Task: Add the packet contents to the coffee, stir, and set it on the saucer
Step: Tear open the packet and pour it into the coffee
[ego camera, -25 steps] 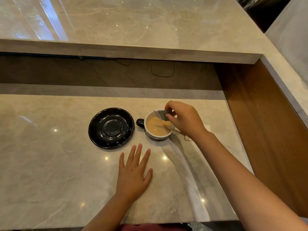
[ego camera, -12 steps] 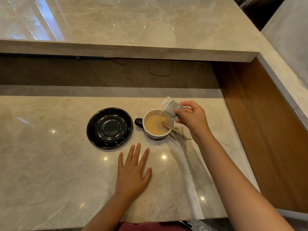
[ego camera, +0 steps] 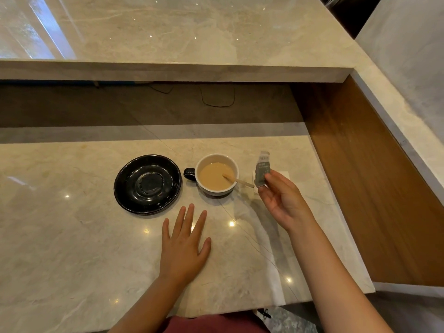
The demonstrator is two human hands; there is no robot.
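1. Leftmost, the black saucer [ego camera: 147, 184] is lying bare on the marble counter [ego camera: 60, 236], just beside the cup's handle side and not touching it.
2. The left hand [ego camera: 183, 246] is resting flat on the counter, palm down, fingers spread and holding nothing; it is sitting nearer the person than both saucer and cup, roughly below the gap between them.
3. The cup [ego camera: 217, 174] is standing upright on the counter, not yet on the saucer, its dark handle [ego camera: 189, 173] pointing left toward the saucer. The coffee in it is showing a pale tan.
4. The wooden stirrer [ego camera: 237, 180] is leaning in the cup, its wet end down in the liquid and its free end sticking out over the right rim. Its long axis is running left to right, dipping to the left, so the dry end is pointing at the right hand.
5. The right hand [ego camera: 282, 203] is hovering just right of the cup, thumb and fingertips pinching the lower corner of the grey packet [ego camera: 262, 170], which is standing upright with its torn top up; the remaining fingers are hanging loosely curled.
6. Judgement: stirring looks like the next step, and the right hand is much the nearer to the stirrer's free end, but it is occupied; the packet probably needs dropping first.
7. Whether the packet is fully emptied, I cannot tell.
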